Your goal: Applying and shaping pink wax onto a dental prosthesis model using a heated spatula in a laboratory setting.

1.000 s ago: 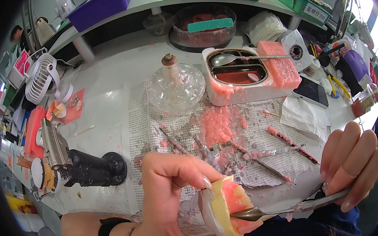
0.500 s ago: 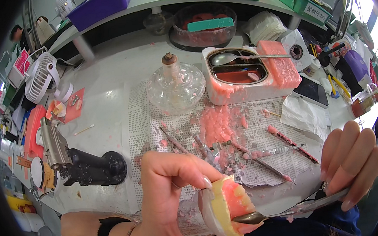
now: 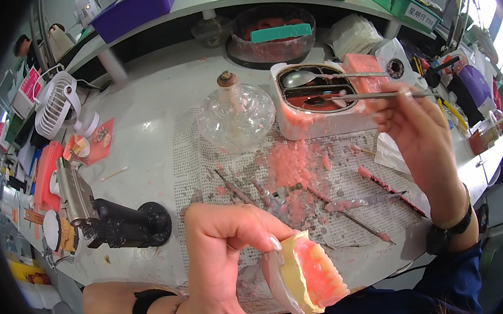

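Observation:
My left hand (image 3: pixel 220 248) grips a dental model (image 3: pixel 291 272) with a yellowish plaster base, thumb and fingers on its edges. The model carries a pink wax gum with a row of teeth (image 3: pixel 326 275). Farther off, my right hand (image 3: pixel 417 123) pinches the handle of a metal wax spatula (image 3: pixel 365 96). Its tip reaches into the nearer, red-liquid compartment of the wax pot (image 3: pixel 308 129). A metal spoon (image 3: pixel 301 78) rests across the pot's far compartment, toward a pink wax block (image 3: pixel 365 64). Left of the pot stands a glass spirit lamp (image 3: pixel 235 120).
Wax-smeared newspaper (image 3: pixel 191 179) covers the bench middle, with pink crumbs (image 3: pixel 290 166), a carving tool (image 3: pixel 351 217) and a knife (image 3: pixel 379 199) on it. At left are a black-handled torch (image 3: pixel 123 220), a cotton swab (image 3: pixel 114 173) and a fan (image 3: pixel 55 104). Bins line the shelf above.
My right hand has moved up and away from the model, taking the spatula's tip from the pink wax to the pot. My left hand keeps the model in nearly the same place.

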The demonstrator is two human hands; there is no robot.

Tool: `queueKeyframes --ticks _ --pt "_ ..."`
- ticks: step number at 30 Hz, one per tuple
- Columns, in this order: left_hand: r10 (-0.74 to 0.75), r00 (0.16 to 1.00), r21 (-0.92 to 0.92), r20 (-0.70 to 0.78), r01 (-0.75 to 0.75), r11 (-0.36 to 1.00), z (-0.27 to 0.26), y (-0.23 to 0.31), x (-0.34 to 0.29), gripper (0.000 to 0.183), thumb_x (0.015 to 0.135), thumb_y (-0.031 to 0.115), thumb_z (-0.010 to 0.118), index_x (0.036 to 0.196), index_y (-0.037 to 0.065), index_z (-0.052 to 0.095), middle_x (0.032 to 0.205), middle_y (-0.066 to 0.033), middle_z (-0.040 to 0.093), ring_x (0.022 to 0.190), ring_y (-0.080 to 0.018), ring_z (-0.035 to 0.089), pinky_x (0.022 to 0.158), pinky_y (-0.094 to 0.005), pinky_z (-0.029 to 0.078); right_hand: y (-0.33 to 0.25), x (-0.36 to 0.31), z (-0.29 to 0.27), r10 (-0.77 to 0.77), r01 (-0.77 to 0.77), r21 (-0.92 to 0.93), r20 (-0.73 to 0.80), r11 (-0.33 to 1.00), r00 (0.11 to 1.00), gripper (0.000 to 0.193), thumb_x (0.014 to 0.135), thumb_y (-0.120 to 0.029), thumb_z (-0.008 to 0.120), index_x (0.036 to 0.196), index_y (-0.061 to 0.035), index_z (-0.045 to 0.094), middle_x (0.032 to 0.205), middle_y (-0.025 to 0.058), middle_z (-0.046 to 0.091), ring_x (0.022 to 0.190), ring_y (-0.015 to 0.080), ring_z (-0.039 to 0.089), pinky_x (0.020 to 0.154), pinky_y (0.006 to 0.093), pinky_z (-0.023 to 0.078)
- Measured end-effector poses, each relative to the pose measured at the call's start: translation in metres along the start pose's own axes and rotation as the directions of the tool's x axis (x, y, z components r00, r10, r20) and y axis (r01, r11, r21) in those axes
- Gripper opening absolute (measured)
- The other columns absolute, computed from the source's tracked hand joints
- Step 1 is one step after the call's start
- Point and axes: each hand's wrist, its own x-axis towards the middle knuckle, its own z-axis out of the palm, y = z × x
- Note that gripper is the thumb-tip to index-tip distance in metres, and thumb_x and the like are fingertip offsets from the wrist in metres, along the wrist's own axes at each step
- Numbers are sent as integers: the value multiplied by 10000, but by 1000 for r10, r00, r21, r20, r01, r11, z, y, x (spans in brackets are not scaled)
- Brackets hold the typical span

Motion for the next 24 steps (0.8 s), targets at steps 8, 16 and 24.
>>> queueKeyframes --ticks 8,16,24 --pt "-23 999 66 23 21 998 -6 0 1 636 594 31 705 1081 23 296 974 -114 453 829 -142 478 752 -239 395 -28 -51 12 -163 121 159 287 980 944 296 996 -278 321 857 -41 430 604 80 480 460 126 452 461 222 387" --pt "-74 990 -25 -116 72 997 4 -6 -2 761 498 120 841 998 75 268 863 -132 563 762 -169 553 725 -275 423 -29 -68 16 -510 540 58 423 840 749 316 979 -323 392 811 -59 439 659 68 505 561 134 496 447 228 376" --pt "-42 999 -64 -1 42 997 -1 -1 0 650 655 111 758 1090 -3 289 961 -108 438 837 -127 478 747 -225 390 -40 -71 9 -607 690 27 500 724 618 212 885 -267 616 743 -122 555 679 32 610 609 108 516 498 223 448"
